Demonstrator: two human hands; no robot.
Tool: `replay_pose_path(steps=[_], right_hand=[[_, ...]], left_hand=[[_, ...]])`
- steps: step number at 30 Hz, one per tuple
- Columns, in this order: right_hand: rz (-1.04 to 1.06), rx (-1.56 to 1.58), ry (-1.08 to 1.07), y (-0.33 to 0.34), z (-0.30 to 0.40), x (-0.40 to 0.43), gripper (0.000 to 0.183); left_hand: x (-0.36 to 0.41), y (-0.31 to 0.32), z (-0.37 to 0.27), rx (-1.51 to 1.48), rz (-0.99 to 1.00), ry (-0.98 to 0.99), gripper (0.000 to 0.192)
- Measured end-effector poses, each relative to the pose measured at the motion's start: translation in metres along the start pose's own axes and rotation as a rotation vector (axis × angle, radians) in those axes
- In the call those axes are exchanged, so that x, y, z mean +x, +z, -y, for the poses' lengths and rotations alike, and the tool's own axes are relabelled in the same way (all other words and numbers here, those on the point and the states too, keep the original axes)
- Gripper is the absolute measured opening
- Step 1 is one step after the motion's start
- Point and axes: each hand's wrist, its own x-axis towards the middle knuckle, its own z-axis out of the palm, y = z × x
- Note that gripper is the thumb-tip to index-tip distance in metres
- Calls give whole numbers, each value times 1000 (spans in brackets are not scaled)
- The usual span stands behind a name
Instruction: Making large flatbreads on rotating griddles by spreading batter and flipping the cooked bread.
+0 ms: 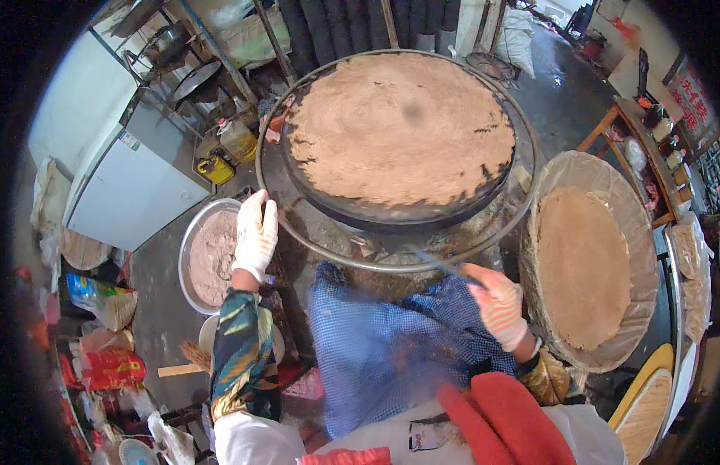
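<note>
A wide, thin brown pancake [394, 133] covers most of a round black griddle [360, 218], and its lower edge is ragged and blurred. Around the griddle runs a metal hoop [360, 265]. My left hand [256, 235], in a white glove, is at the hoop's left side; whether its fingers close around the metal is unclear. In an orange-striped glove, my right hand [499, 305] grips a thin, blurred blade-like tool [438, 261] over the hoop's near edge. Left of the griddle is a metal basin [188, 285] of pinkish-brown powder or batter.
A large plastic-lined tub [641, 302] with a brown mass stands at right. A white cabinet or freezer [133, 192] and an oil bottle [238, 141] are at left. Blue checked cloth [371, 360] lies before me. A wooden shelf [656, 168] holds jars.
</note>
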Motion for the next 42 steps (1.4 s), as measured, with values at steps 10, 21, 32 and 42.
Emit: replay_pose_path(steps=[10,21,32,42], right_hand=[[4,-78,-380,58,45,78,31],[122,-488,-373,100,3,111,33],[-96,-450,-314,66,-31,144,28],[8,-288,-273,41,-24,128,29]], left_hand=[[36,41,49,358,-50,312,38],[-45,100,-16,237,410,226,26],[-57,124,-109,-72,256,117,42],[98,130,-78,260,35,568,37]])
